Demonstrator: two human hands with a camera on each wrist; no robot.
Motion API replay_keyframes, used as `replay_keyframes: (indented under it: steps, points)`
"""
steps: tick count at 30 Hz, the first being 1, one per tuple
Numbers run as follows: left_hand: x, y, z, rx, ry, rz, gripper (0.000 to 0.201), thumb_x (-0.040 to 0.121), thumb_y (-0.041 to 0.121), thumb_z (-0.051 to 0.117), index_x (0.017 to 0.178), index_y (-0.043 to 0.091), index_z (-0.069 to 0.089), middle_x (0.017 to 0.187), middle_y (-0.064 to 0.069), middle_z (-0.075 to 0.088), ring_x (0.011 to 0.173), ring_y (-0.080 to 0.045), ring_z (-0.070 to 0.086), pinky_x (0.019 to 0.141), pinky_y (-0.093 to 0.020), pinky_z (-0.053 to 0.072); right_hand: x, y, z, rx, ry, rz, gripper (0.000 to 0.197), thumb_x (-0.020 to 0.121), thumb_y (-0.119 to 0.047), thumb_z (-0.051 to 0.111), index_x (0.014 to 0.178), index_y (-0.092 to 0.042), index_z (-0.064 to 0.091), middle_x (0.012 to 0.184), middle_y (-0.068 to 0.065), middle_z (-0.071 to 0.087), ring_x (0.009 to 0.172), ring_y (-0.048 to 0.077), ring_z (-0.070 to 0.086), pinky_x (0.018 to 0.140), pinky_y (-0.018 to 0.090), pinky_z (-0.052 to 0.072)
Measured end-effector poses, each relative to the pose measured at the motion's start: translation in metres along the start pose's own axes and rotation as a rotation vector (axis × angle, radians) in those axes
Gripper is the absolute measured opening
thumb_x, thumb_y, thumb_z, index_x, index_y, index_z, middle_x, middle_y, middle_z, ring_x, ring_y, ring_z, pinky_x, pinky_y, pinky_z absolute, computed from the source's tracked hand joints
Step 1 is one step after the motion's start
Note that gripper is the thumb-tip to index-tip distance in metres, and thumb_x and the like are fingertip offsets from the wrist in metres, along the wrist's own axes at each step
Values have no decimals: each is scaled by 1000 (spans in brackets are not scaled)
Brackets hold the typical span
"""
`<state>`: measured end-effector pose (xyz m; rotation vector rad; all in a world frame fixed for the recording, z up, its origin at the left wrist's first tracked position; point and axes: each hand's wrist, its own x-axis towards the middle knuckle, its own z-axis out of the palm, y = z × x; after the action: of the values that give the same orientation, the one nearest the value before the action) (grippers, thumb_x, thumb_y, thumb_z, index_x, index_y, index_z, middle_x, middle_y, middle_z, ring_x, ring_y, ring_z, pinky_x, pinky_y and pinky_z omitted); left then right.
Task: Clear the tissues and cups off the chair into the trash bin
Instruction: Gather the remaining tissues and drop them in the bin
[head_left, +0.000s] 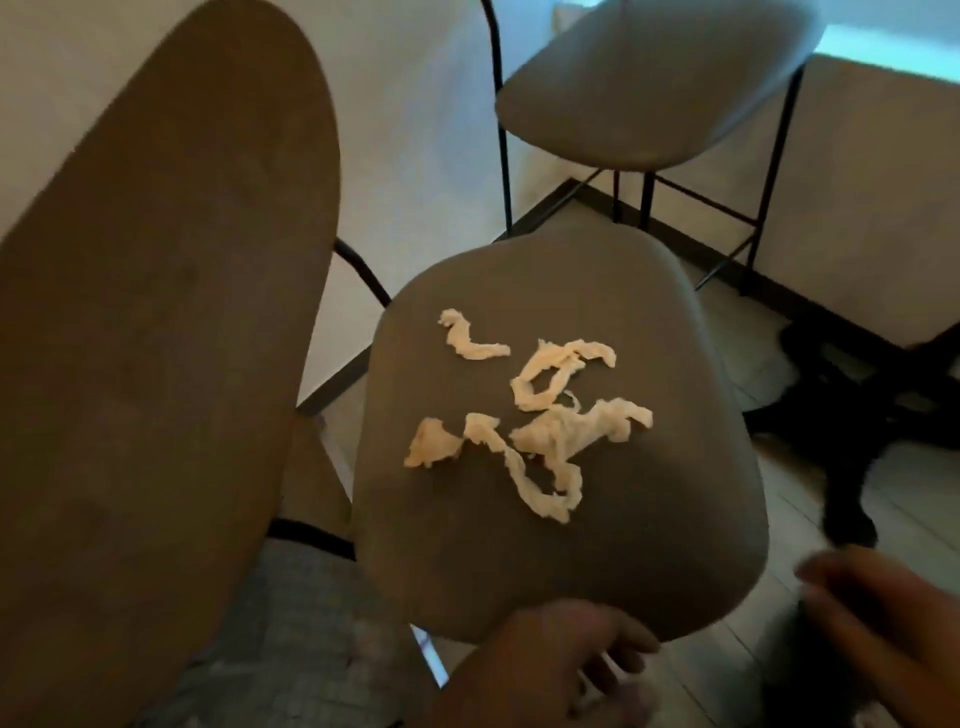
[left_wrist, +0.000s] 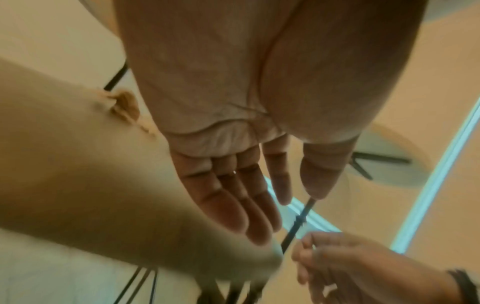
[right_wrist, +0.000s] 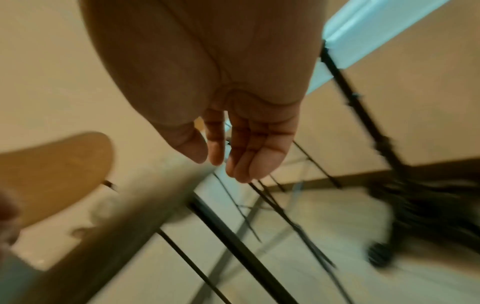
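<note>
Several twisted strips of white tissue (head_left: 524, 410) lie spread over the grey padded chair seat (head_left: 649, 519) in the head view. A bit of tissue (left_wrist: 124, 107) shows on the seat edge in the left wrist view. My left hand (head_left: 587, 654) hovers at the seat's near edge, fingers straight and relaxed, holding nothing (left_wrist: 249, 205). My right hand (head_left: 872, 608) is blurred at the lower right beside the seat, fingers loosely extended and empty (right_wrist: 228, 156). No cups and no trash bin are in view.
A brown wooden table top (head_left: 156, 338) fills the left side. A second grey chair (head_left: 649, 93) on black legs stands behind by the wall. A black wheeled chair base (head_left: 872, 395) sits on the floor at right.
</note>
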<state>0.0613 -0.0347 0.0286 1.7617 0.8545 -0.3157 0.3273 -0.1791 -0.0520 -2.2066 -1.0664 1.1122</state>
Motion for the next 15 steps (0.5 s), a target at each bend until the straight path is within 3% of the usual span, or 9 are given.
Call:
replay_keyframes:
  steps: [2, 3, 5, 6, 7, 9, 11, 13, 15]
  points:
    - [5, 9, -20, 24, 187, -41, 24, 96, 38, 66, 120, 43, 65, 107, 22, 66, 98, 8, 61, 85, -12, 50, 22, -71, -13, -61, 60, -107, 37, 68, -75, 50, 95, -53, 63, 88, -16, 70, 74, 0, 68, 67, 28, 58]
    - [-2, 7, -28, 13, 274, 5, 27, 94, 41, 68, 120, 47, 62, 109, 25, 63, 103, 8, 58, 86, -14, 51, 31, -104, -18, -112, 58, -180, 38, 70, -71, 49, 101, -52, 61, 97, -18, 65, 80, 0, 66, 68, 26, 56]
    - [7, 0, -43, 87, 534, 46, 45, 86, 56, 70, 127, 52, 53, 124, 31, 51, 117, 9, 49, 98, -21, 49, 50, -150, -20, -215, 17, -299, 58, 76, -71, 52, 131, -51, 48, 131, -13, 50, 109, 2, 57, 90, 33, 55]
    - [14, -5, -46, 169, 624, 21, 61, 79, 65, 72, 132, 56, 44, 139, 27, 41, 129, 7, 40, 106, -26, 43, 63, -161, -19, -321, -39, -310, 70, 78, -70, 57, 143, -52, 34, 149, -10, 35, 129, 11, 47, 105, 40, 49]
    - [24, -9, -52, 213, 687, -4, 79, 71, 72, 73, 138, 60, 34, 153, 20, 27, 141, -4, 30, 112, -32, 37, 76, -176, -18, -415, -91, -311, 82, 79, -68, 62, 149, -57, 20, 162, -7, 17, 144, 23, 32, 114, 47, 38]
    - [39, -17, -63, 273, 691, -97, 109, 59, 81, 74, 146, 66, 11, 165, 17, -6, 155, -23, 6, 118, -48, 26, 103, -190, -7, -549, -203, -325, 100, 77, -67, 69, 149, -64, 0, 168, -6, -14, 154, 38, 3, 119, 60, 21]
    - [53, -24, -70, 354, 633, -211, 123, 53, 89, 70, 147, 67, -5, 165, 10, -27, 156, -34, -15, 124, -62, 13, 121, -198, 5, -645, -274, -350, 104, 77, -64, 71, 147, -67, -6, 165, -7, -26, 154, 42, -9, 119, 66, 16]
    - [65, -31, -73, 389, 589, -299, 121, 53, 89, 69, 147, 67, -4, 165, 5, -29, 155, -38, -19, 122, -68, 10, 132, -201, 18, -779, -301, -384, 100, 78, -62, 70, 146, -68, -3, 166, -6, -24, 153, 41, -5, 115, 69, 21]
    - [74, -37, -74, 333, 560, -328, 104, 64, 80, 71, 148, 63, 12, 168, 1, -15, 157, -38, -9, 122, -67, 15, 136, -206, 27, -861, -260, -434, 84, 81, -62, 65, 147, -65, 13, 167, -1, -4, 150, 39, 11, 112, 65, 29]
